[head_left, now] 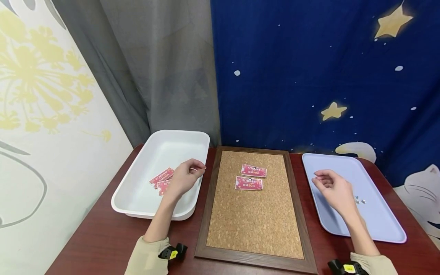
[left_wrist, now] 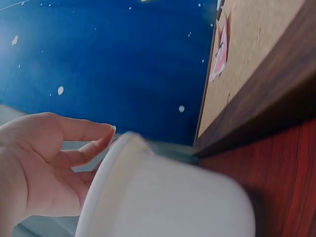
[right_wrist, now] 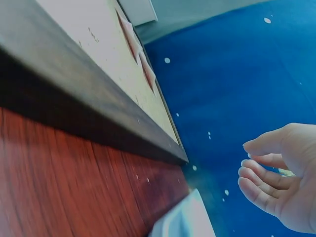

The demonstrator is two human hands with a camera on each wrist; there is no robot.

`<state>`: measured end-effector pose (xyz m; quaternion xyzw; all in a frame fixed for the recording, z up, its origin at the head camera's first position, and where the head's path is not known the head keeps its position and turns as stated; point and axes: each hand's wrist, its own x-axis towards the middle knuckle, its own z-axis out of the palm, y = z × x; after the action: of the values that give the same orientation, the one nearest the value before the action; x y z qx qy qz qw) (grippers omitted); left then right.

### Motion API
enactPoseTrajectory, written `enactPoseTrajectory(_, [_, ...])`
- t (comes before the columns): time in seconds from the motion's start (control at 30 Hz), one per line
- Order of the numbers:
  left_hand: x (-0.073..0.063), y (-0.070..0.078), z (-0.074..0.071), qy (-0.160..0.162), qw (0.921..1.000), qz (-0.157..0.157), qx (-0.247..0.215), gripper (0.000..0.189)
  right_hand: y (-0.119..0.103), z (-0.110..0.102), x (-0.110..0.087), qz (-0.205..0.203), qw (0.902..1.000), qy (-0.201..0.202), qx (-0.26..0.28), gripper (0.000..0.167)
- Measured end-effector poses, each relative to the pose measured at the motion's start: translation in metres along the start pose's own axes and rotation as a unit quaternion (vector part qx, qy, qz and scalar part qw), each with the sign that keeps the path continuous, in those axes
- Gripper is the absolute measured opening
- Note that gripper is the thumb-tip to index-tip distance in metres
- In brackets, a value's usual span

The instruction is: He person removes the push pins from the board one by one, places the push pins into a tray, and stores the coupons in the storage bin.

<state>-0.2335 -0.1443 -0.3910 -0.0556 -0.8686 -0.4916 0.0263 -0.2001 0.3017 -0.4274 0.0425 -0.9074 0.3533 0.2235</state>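
Note:
My left hand (head_left: 185, 178) hovers over the right side of a white plastic tub (head_left: 137, 183), fingers loosely bent and nothing seen between them. Partly behind that hand, red coupons (head_left: 161, 177) with white and yellow print lie on the tub's floor. My right hand (head_left: 334, 191) hangs loosely curled above a pale blue tray (head_left: 371, 217), holding nothing. A few small shiny pins (head_left: 363, 201) lie in this tray by the wrist. Between the hands is a framed cork board (head_left: 254, 225); an upper coupon (head_left: 253, 171) and a lower coupon (head_left: 249, 184) are pinned near its top.
Everything stands on a dark red wooden table (head_left: 93, 236). Behind it hang a grey curtain (head_left: 172, 76) and a blue curtain (head_left: 275, 76) with stars. A white wall (head_left: 51, 160) with a yellow floral pattern is at the left.

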Motion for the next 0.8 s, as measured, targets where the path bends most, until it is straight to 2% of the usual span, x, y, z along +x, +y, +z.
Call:
enactPoseTrajectory(0.53, [0.008, 0.021, 0.044, -0.035, 0.9978, 0.020, -0.052, 0.008, -0.028, 0.033, 0.011, -0.023, 0.9979, -0.039, 0.047, 0.017])
enactPoseTrajectory(0.67, [0.012, 0.022, 0.056, -0.048, 0.9971, 0.023, -0.054, 0.009, -0.035, 0.042, 0.013, -0.025, 0.9965, -0.056, 0.056, 0.015])
enactPoseTrajectory(0.8, [0.017, 0.022, 0.067, -0.058, 0.9974, 0.023, -0.037, 0.009, -0.042, 0.054, 0.016, -0.033, 0.9949, -0.069, 0.066, 0.015])
